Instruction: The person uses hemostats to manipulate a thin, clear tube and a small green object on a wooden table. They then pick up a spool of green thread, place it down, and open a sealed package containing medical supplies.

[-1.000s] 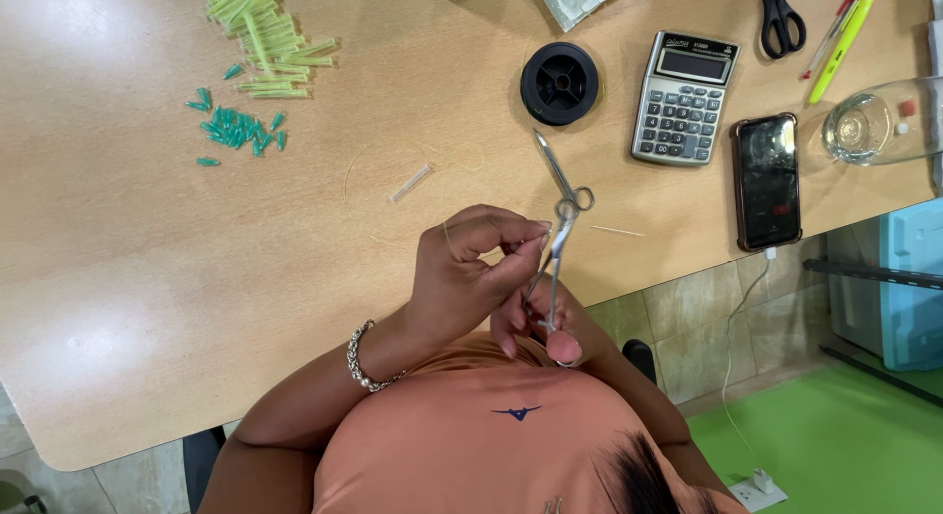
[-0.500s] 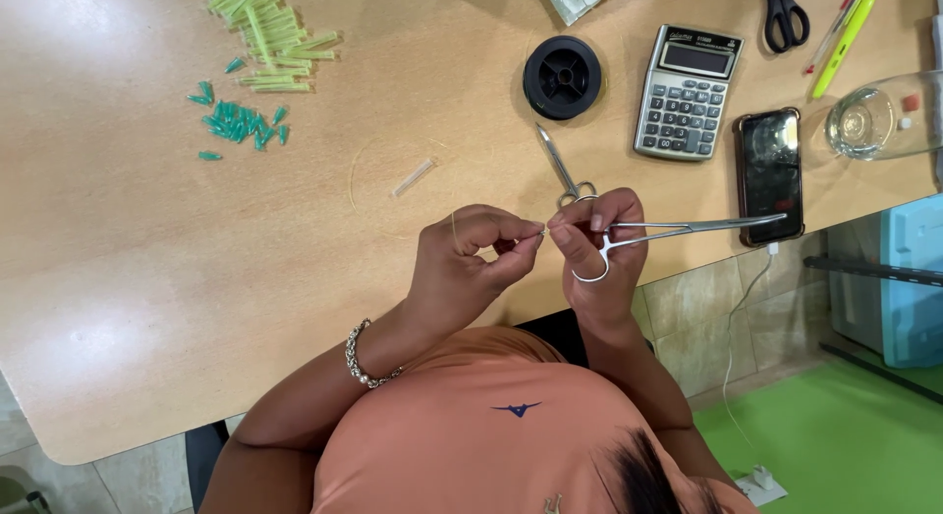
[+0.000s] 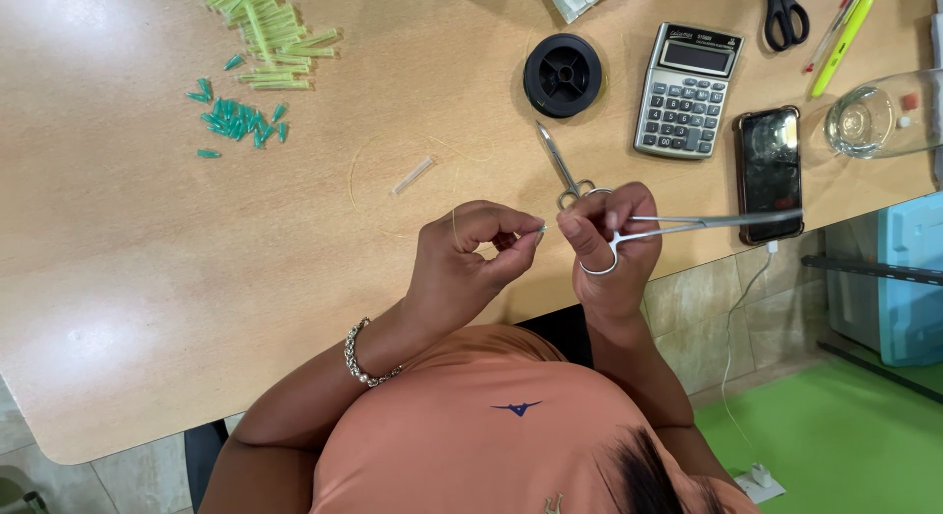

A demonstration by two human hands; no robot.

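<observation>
My left hand (image 3: 470, 254), with a bead bracelet on its wrist, pinches the end of a thin yellowish thread (image 3: 454, 215) between thumb and forefinger, just above the table's front edge. My right hand (image 3: 609, 241) is almost touching it and holds slim metal forceps (image 3: 707, 220) by the finger rings, the jaws pointing right towards a black phone (image 3: 768, 170). The fingertips of both hands meet at a tiny piece that is too small to make out. A second metal scissor-like tool (image 3: 558, 163) lies on the wooden table (image 3: 147, 278) just beyond my right hand.
A black thread spool (image 3: 563, 75), a grey calculator (image 3: 688, 90), a clear glass on its side (image 3: 874, 116), black scissors (image 3: 786, 11) and pens (image 3: 843, 28) lie at the far right. Green beads (image 3: 236, 121), yellow-green tubes (image 3: 270, 33) and a small clear tube (image 3: 413, 175) lie at the left.
My right hand has turned the forceps from pointing away across the table to pointing right and has risen level with my left hand. The left hand has kept its pinch.
</observation>
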